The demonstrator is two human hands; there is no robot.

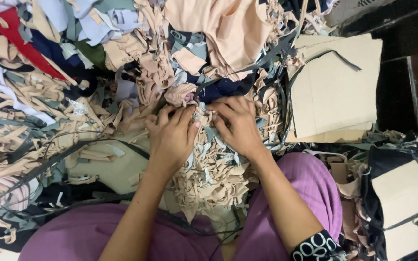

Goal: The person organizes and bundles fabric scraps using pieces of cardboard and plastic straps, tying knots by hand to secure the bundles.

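My 2 hands press into a heap of beige fabric scraps point(209, 169) between my knees. Left hand point(171, 136), fingers curled, grips scraps; right hand point(238, 124) pinches strips at its 12 o'clock. Flat cardboard sheets point(337, 92) lie at 3 o'clock; mixed cloth offcuts point(49, 53) pile up at 10 o'clock.

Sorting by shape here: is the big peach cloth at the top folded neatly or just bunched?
Bunched: the peach cloth lies crumpled in loose wrinkles atop the scrap pile.

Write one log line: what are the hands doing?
left hand: on fabric scraps | right hand: on scraps | beside: cardboard
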